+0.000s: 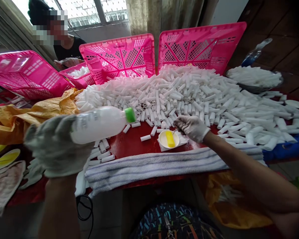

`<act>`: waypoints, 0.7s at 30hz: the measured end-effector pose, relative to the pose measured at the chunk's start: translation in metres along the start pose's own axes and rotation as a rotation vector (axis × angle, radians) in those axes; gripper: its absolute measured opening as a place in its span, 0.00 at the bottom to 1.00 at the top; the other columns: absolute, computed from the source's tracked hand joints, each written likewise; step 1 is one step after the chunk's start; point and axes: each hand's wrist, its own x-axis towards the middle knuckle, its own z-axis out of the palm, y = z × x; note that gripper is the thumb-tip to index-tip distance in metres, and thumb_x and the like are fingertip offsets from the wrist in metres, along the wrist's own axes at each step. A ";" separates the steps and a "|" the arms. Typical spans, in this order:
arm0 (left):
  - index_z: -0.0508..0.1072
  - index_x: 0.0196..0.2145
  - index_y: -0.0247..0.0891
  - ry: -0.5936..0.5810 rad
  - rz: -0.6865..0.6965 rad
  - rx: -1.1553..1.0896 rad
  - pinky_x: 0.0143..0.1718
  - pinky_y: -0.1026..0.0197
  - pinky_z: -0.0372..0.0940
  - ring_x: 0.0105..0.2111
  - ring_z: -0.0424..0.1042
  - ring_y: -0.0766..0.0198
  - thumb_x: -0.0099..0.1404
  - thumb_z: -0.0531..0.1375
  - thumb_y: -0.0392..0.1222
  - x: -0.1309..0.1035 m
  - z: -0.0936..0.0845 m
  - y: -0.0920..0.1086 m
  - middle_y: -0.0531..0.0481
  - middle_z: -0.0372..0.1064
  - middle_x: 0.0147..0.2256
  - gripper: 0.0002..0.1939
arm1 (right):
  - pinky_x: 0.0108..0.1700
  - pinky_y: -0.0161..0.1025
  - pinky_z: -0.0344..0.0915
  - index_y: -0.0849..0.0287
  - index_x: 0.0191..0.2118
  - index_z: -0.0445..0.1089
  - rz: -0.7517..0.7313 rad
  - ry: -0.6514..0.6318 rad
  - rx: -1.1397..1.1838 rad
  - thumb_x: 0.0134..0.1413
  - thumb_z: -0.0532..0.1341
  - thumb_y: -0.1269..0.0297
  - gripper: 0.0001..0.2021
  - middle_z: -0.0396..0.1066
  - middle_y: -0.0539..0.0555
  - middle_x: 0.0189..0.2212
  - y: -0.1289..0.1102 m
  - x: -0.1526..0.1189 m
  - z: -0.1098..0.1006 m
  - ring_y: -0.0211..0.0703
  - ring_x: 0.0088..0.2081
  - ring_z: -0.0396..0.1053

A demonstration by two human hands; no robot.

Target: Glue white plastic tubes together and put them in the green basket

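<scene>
My left hand (61, 146), in a grey-white work glove, is wrapped round a translucent plastic bottle (98, 124) with a green cap (130, 115). The bottle lies nearly level in the air above the table, its cap pointing right. Over on the right, my gloved right hand (192, 127) is closed, with its fingertips pinching what looks like a thin stick (174, 130). That stick reaches down to the rim of a small white dish (162, 136). A yellow, sponge-like block (170, 138) sits in the dish, which rests on a folded white cloth (183, 141).
A big heap of short white tubes (184, 86) covers the red table (137, 146). Pink baskets (201, 46) stand tipped behind it. A striped towel (149, 169) lines the front edge. An orange sack (52, 106) lies left; another person (67, 48) is at the back left.
</scene>
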 end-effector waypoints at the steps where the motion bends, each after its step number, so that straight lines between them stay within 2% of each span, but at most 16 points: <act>1: 0.56 0.59 0.61 0.017 0.097 0.090 0.65 0.38 0.46 0.60 0.59 0.48 0.55 0.66 0.55 0.004 0.005 0.008 0.61 0.61 0.60 0.37 | 0.25 0.33 0.57 0.58 0.25 0.64 -0.021 -0.006 -0.002 0.54 0.58 0.39 0.24 0.61 0.49 0.21 -0.002 0.000 0.002 0.34 0.23 0.58; 3: 0.59 0.58 0.52 0.017 0.262 0.228 0.63 0.40 0.49 0.56 0.65 0.49 0.55 0.64 0.55 0.013 0.014 0.025 0.54 0.65 0.57 0.35 | 0.26 0.33 0.58 0.58 0.25 0.64 -0.044 -0.007 0.004 0.54 0.59 0.42 0.23 0.61 0.49 0.21 -0.004 0.003 0.006 0.34 0.23 0.58; 5: 0.60 0.57 0.48 -0.054 0.330 0.246 0.62 0.41 0.50 0.56 0.65 0.49 0.58 0.61 0.52 0.019 0.021 0.040 0.51 0.67 0.56 0.31 | 0.25 0.33 0.57 0.58 0.25 0.64 -0.032 -0.018 0.022 0.55 0.60 0.46 0.20 0.62 0.48 0.20 -0.005 0.009 0.008 0.34 0.22 0.58; 11: 0.67 0.53 0.47 -0.205 0.446 0.251 0.60 0.43 0.49 0.54 0.65 0.50 0.62 0.56 0.45 0.026 0.030 0.065 0.50 0.69 0.52 0.20 | 0.29 0.33 0.64 0.61 0.25 0.67 0.097 -0.012 0.092 0.54 0.64 0.57 0.14 0.64 0.47 0.19 0.006 0.022 0.025 0.34 0.24 0.64; 13: 0.68 0.52 0.48 -0.266 0.449 0.235 0.61 0.43 0.47 0.53 0.64 0.53 0.63 0.54 0.43 0.029 0.030 0.071 0.51 0.69 0.51 0.19 | 0.31 0.35 0.67 0.62 0.28 0.70 0.110 0.006 0.090 0.53 0.65 0.58 0.11 0.66 0.48 0.21 0.009 0.022 0.021 0.36 0.26 0.67; 15: 0.68 0.52 0.47 -0.322 0.446 0.201 0.62 0.41 0.43 0.53 0.63 0.57 0.64 0.51 0.42 0.034 0.030 0.079 0.53 0.69 0.51 0.19 | 0.35 0.38 0.69 0.61 0.33 0.74 0.121 0.029 0.071 0.48 0.68 0.59 0.10 0.68 0.50 0.22 0.006 0.019 0.008 0.40 0.29 0.69; 16: 0.68 0.52 0.46 -0.338 0.448 0.184 0.63 0.40 0.40 0.53 0.63 0.59 0.65 0.50 0.42 0.037 0.030 0.084 0.54 0.68 0.51 0.19 | 0.38 0.40 0.70 0.61 0.37 0.76 0.113 0.042 0.038 0.45 0.70 0.59 0.14 0.69 0.50 0.24 0.002 0.018 0.001 0.41 0.30 0.70; 18: 0.69 0.51 0.44 -0.339 0.459 0.146 0.63 0.37 0.35 0.52 0.63 0.61 0.66 0.47 0.42 0.045 0.033 0.097 0.56 0.68 0.49 0.19 | 0.45 0.44 0.71 0.60 0.48 0.76 0.015 0.030 -0.036 0.37 0.74 0.58 0.27 0.72 0.52 0.29 -0.011 0.018 -0.010 0.44 0.34 0.70; 20: 0.71 0.48 0.44 -0.324 0.449 0.067 0.63 0.34 0.33 0.53 0.64 0.59 0.66 0.46 0.43 0.054 0.041 0.110 0.57 0.69 0.46 0.19 | 0.51 0.49 0.69 0.59 0.54 0.73 -0.184 -0.019 -0.053 0.29 0.77 0.56 0.39 0.74 0.54 0.38 -0.027 0.022 -0.008 0.48 0.40 0.71; 21: 0.72 0.47 0.45 -0.305 0.410 0.001 0.63 0.34 0.34 0.53 0.65 0.58 0.66 0.47 0.44 0.058 0.048 0.117 0.57 0.70 0.44 0.18 | 0.53 0.51 0.68 0.58 0.55 0.72 -0.283 -0.041 -0.033 0.26 0.78 0.55 0.42 0.73 0.55 0.42 -0.035 0.025 -0.001 0.49 0.43 0.71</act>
